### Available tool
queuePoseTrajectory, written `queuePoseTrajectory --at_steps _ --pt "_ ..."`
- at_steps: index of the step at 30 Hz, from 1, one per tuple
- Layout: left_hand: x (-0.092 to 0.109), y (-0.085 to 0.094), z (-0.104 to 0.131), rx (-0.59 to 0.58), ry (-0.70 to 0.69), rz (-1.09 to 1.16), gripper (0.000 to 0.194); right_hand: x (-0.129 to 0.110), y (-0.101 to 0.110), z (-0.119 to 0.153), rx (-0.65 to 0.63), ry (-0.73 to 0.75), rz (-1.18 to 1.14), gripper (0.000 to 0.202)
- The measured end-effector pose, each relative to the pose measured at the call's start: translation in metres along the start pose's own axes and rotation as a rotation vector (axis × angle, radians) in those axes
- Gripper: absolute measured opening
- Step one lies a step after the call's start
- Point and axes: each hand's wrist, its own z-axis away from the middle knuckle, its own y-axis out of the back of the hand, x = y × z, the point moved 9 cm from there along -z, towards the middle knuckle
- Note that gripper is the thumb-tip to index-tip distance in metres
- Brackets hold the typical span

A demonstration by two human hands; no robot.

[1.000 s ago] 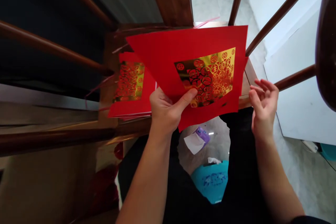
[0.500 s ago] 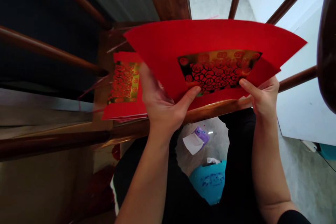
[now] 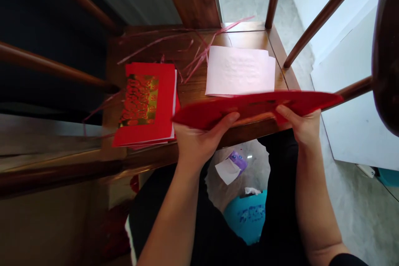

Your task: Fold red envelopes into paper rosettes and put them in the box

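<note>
A red paper sheet [image 3: 255, 106], seen nearly edge-on and bowed, is held between both hands over the front edge of a wooden bench. My left hand [image 3: 199, 137] grips its left part, thumb on the near face. Its right part is pinched by my right hand [image 3: 302, 124], the thumb also on the near side. To the left lies a stack of red papers [image 3: 166, 99] with a gold pattern on top. Behind the held sheet, white-backed papers [image 3: 241, 70] rest on the bench. Whether the held red paper is one sheet or several, I cannot tell.
Pink plastic strands [image 3: 199, 62] trail over the wooden bench [image 3: 249, 40]. Wooden rods [image 3: 327, 16] rise at the right and left sides. On the floor below are a purple packet [image 3: 239, 160] and a blue bin [image 3: 249, 218].
Both hands have tilted the red paper from facing me to nearly edge-on and lowered its top edge. The white-backed papers and pink strands behind it now show.
</note>
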Motion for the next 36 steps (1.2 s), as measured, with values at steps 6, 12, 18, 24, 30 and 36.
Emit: queuePoseTrajectory --at_steps 6,12,18,24,30,36 --pt "-0.003 -0.022 -0.003 -0.189 0.017 0.033 0.022 0.003 -0.009 -0.001 -0.105 -0.079 0.003 0.028" --pt "-0.031 -0.025 -0.007 -0.241 0.053 0.032 0.055 0.023 -0.001 -0.007 0.036 -0.063 0.061 0.024" --pt "-0.048 0.008 -0.013 -0.211 -0.052 -0.469 0.052 0.038 0.016 -0.007 0.405 0.023 -0.011 0.033" --pt "-0.051 0.016 -0.016 -0.223 -0.005 -0.746 0.037 0.042 0.013 -0.008 0.467 0.067 -0.151 0.035" --pt "-0.048 0.025 -0.027 -0.166 -0.038 -0.828 0.032 0.041 0.013 -0.006 0.484 0.050 -0.104 0.034" --pt "-0.050 0.033 -0.033 -0.167 -0.039 -0.833 0.027 0.041 0.012 -0.005 0.485 0.038 -0.126 0.034"
